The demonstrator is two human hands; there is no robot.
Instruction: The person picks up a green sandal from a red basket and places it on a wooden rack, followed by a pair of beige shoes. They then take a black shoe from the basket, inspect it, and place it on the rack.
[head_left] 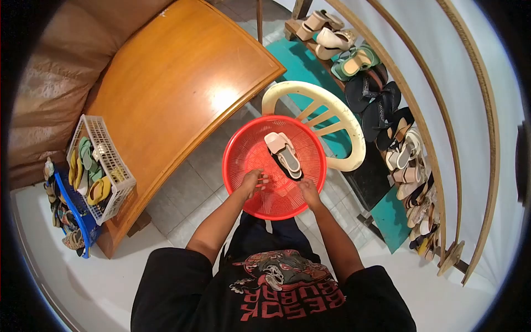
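Observation:
A red plastic basket [232, 166] rests in front of me by a cream plastic chair [354, 130]. Inside it lies a pair of pink and cream sandals [283, 154], close together, with dark soles showing at one edge. My left hand [254, 183] is over the left inside of the basket, fingers spread, holding nothing, apart from the sandals. Close to the lower end of the sandals, at the basket's right side, is my right hand [308, 193], its fingers loosely stretched. Whether it touches the sandals cannot be made out.
On the right, a long shoe rack [397, 191] carries many sandals. A wooden table [188, 83] stands to the left, with a white crate [119, 188] of sandals on it. Beside that is a blue basket [80, 213] of footwear. Grey tiles [191, 182] cover the floor.

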